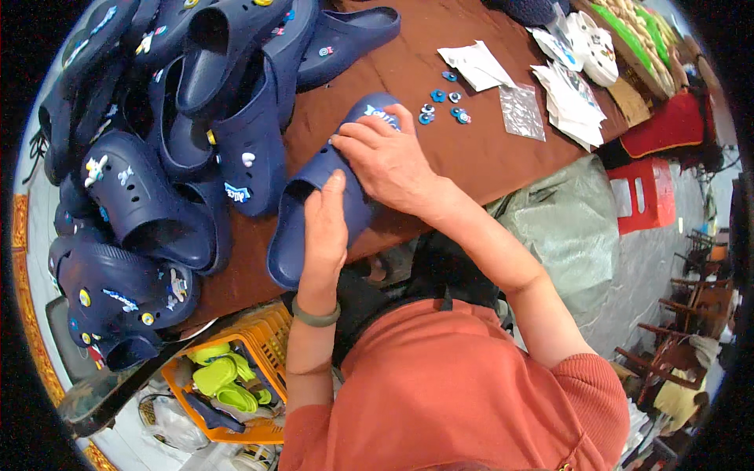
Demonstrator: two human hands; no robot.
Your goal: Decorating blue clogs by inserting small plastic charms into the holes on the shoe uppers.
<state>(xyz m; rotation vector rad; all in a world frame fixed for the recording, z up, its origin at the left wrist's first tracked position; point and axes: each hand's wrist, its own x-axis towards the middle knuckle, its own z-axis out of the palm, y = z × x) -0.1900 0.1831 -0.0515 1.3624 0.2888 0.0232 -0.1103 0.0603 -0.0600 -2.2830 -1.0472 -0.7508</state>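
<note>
A navy foam clog (292,235) lies tilted in front of me at the table's near edge, its toe pointing away. My left hand (326,224) holds it at the foot opening; the thumb shows on the upper's rim, while the other fingers are hidden. Across the upper lies my right hand (389,163), its fingers bent and pressed down near the vent holes. Whether a small charm is under those fingertips I cannot tell. A light blue lettered charm (382,116) sits on the clog's toe. Several small blue and white charms (448,98) lie loose to the right.
Piled at left are several navy clogs (141,188) with charms. White paper packets (569,106) and a clear plastic bag (522,112) rest on the brown cloth (487,157). Below are an orange crate (271,341) with lime clogs (224,377) and a red stool (644,196).
</note>
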